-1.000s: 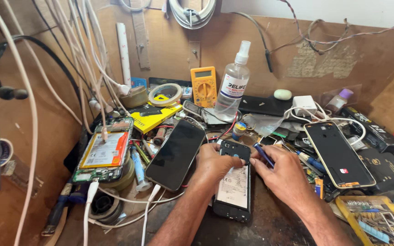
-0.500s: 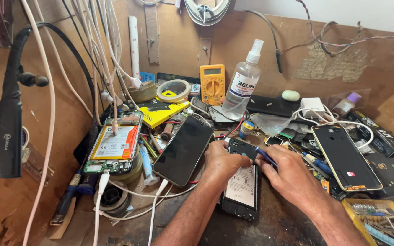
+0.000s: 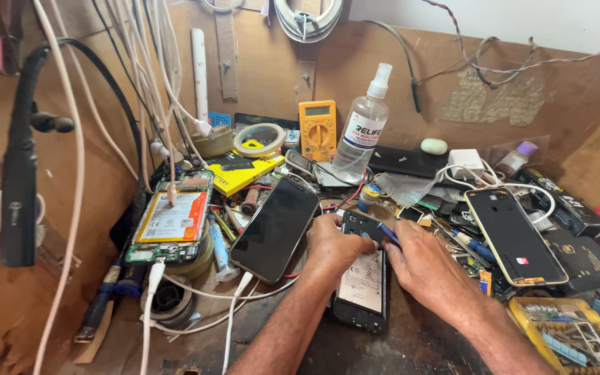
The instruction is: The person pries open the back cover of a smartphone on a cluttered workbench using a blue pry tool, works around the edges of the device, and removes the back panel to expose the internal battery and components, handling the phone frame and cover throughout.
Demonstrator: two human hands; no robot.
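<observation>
An opened phone point(image 3: 364, 281) lies back-up on the dark bench, its white-labelled battery showing. My left hand point(image 3: 332, 248) grips its upper left edge, fingers curled over the top of the frame. My right hand point(image 3: 421, 264) rests at the upper right corner and pinches a thin blue tool point(image 3: 388, 233) whose tip touches the phone's top part. Both forearms come in from the bottom of the view.
A black-screened phone point(image 3: 275, 228) on a white cable leans at left, beside an open phone with an orange-white battery point(image 3: 171, 217). A yellow-rimmed phone back point(image 3: 515, 236), spray bottle point(image 3: 361, 132), orange multimeter point(image 3: 317, 129), tape roll point(image 3: 260, 139) and hanging cables point(image 3: 140, 83) crowd the bench.
The view has shifted slightly, so the bench sits a bit further right and lower. Both hands stay on the opened phone with the blue tool at its top.
</observation>
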